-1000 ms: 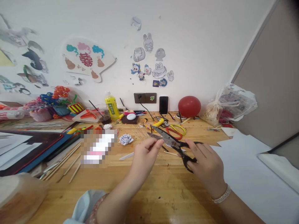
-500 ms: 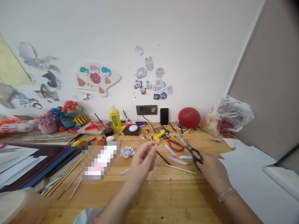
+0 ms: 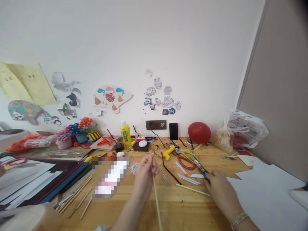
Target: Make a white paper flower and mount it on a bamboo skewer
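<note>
1. The left hand [image 3: 146,169], fingers pinched together, holds a thin wooden stick [image 3: 156,199] that slants down toward the viewer, over the surface [image 3: 183,215].
2. The right hand [image 3: 220,186] is at the handles of the black scissors [image 3: 201,167]; whether it grips them is hard to tell.
3. White paper strips [image 3: 189,179] lie just beside the scissors.

Craft workroom: wooden counter [image 3: 187,215] strewn with sticks [image 3: 75,193] lower left, probably glue gun [image 3: 169,152] below centre; scissors [image 3: 200,166] at right; cartoon cutouts [image 3: 167,102] on wall [image 3: 204,64].
</note>
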The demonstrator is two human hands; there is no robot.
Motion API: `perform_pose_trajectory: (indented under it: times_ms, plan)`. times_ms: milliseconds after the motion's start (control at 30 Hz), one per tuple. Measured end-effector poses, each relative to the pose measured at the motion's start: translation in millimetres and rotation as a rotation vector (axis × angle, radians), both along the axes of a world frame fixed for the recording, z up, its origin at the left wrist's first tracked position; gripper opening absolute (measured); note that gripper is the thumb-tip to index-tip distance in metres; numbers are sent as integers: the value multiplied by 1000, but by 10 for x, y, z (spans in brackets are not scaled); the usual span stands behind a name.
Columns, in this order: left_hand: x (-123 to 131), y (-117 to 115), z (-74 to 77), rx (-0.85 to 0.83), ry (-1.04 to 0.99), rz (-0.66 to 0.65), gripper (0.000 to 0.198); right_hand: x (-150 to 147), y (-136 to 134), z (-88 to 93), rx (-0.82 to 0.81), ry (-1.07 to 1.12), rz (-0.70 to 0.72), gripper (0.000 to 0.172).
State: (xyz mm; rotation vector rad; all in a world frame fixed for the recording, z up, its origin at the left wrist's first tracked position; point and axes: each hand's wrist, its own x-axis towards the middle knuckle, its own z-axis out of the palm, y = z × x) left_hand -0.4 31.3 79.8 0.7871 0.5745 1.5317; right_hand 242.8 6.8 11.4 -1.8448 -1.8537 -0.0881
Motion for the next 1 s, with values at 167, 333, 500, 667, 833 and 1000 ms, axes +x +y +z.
perform_pose_trajectory:
  times_ms: [167,333,500,667,833,1000]
  plan:
    - [246,-37,-178,-56,-23,-24,28,-645,-181,-89,-360,881,597,43]
    - [213,-51,-152,-57,-39,27,25,-1060,-311,-267,-739,1198,793,69]
    - [176,-39,-111,-40,-3,64,23,-1119,-355,-233,-788,1184,854,52]
    - [-366,140,5,102,750,299,26,-906,-228,-197,-584,1205,620,52]
    - [-1008,335,-278,134,1430,306,45,-555,-66,-140,-235,829,448,40]
    - [-1080,432,-499,-12,1137,245,23,-500,-118,-75,-22,483,386,30]
